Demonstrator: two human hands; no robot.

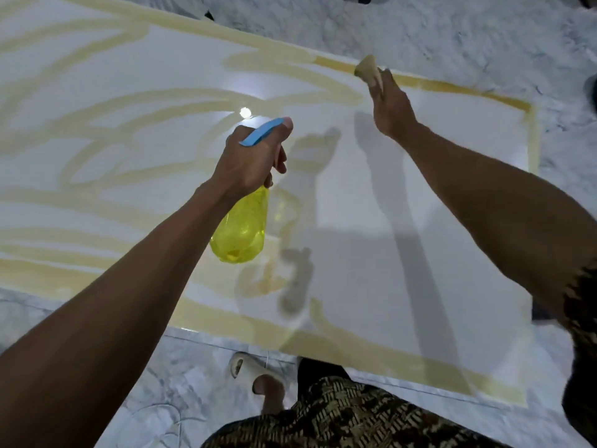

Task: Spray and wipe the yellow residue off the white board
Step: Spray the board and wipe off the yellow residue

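Observation:
A large white board (pixel 436 195) lies flat on the floor, streaked with bands of yellow residue (pixel 106 101) across its left half and along its edges. My left hand (pixel 252 160) grips a yellow spray bottle (pixel 240 231) with a blue trigger head, held above the board's middle. My right hand (pixel 391 111) reaches to the far edge and presses a beige wad of cloth (pixel 368 69) onto the yellow border strip there. The board's right part is mostly white.
Grey-white marbled floor tiles (pixel 452 33) surround the board. My foot in a white sandal (pixel 255 373) stands at the board's near edge, beside patterned brown clothing (pixel 349 415). A thin white cord (pixel 168 421) lies on the floor at lower left.

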